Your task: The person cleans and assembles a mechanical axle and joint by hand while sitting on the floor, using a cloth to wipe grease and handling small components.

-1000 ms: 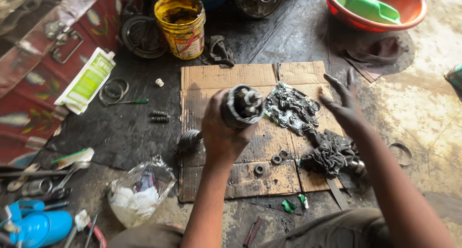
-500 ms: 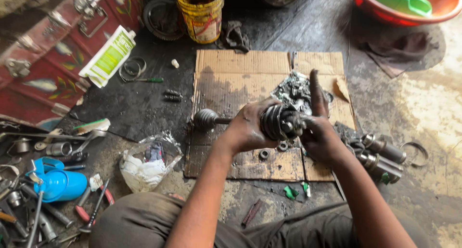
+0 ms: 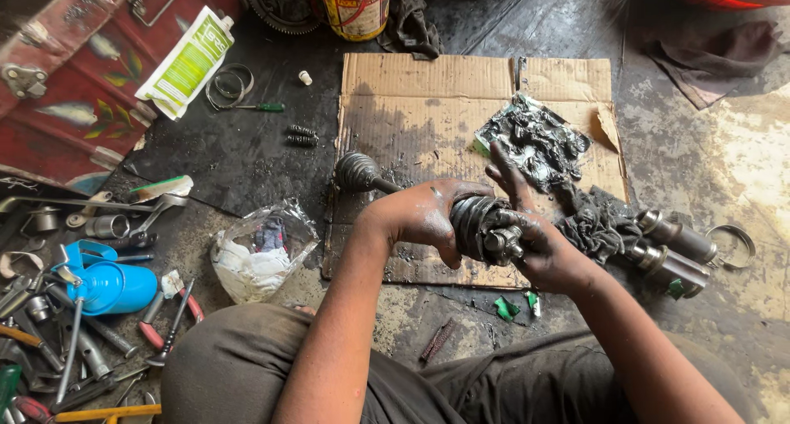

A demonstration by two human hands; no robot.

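While the left hand (image 3: 415,218) grips the axle (image 3: 387,185) boot (image 3: 473,225), the right hand's (image 3: 539,247) half-open fingers hide the joint (image 3: 500,243) at frame centre.

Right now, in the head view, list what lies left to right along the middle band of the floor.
Blue oil can → clear plastic bag → ribbed rubber boot on the shaft's far end → left hand → right hand → dark greasy rag → two metal cylinders → metal ring clamp.

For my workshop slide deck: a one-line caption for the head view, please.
Greasy left hand grips a ribbed rubber boot on a drive shaft while the right hand works its end over cardboard.
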